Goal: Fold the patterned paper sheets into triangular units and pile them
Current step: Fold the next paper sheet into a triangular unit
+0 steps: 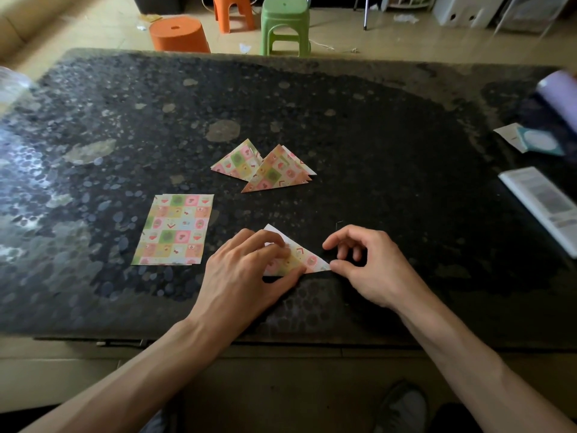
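Our left hand (249,267) presses the half-folded sheet (301,257) flat on the worktop's (390,157) near edge. Our right hand (365,264) grips nothing: its fingers are loosely curled and its thumb pins the sharp corner. We should square the edges, then crease outward. The long edge slants from far left to near right, tip pointing right.

A flat stack of rectangular paper sheets (173,229), printed in pastel pink, green and yellow checks, lies on the dark speckled worktop (374,135). Beyond it to the right, folded triangular units (265,170) of the same paper overlap in a loose pile. Near the front edge, a partly folded triangle (307,259) lies flat, its far tip showing white.
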Tool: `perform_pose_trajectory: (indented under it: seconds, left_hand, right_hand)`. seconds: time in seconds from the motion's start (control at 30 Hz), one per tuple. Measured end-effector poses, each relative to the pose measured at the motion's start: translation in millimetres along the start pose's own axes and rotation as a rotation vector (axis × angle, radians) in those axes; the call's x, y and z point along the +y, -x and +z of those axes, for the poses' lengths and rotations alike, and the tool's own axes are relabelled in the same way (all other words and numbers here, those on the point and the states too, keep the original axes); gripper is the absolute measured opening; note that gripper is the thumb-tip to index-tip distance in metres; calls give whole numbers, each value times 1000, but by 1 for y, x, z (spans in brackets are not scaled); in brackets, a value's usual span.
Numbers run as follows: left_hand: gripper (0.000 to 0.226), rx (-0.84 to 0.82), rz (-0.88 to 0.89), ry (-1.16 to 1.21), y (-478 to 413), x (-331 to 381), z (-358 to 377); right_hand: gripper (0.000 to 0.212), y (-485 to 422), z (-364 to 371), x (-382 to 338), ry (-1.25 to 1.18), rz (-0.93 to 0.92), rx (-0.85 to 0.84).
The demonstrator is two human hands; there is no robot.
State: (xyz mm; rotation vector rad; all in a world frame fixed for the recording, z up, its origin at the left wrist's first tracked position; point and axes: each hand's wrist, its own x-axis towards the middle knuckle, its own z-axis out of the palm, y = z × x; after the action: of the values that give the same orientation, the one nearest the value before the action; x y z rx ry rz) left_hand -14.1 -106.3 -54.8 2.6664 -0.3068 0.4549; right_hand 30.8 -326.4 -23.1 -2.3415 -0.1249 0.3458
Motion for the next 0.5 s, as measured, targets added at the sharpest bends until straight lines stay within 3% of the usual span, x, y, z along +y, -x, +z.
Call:
perform_pose_trajectory:
  seconds: [0.13,0.27,0.37,0.5]
  left_hand:
    - [31,-9,-7,14,-1,0,-1]
    - [28,2,-11,25,0,0,0]
    - [29,1,-10,20,0,-1,0]
    - [31,0,2,17,1,-1,1]
  right_hand:
    - [30,-2,-2,0,-11,4,-30]
    - [41,-3,-11,2,-187,-14,-61]
    - [45,0,-13,0,-150,-22,-93]
    - [22,3,-7,-5,14,-35,-107]
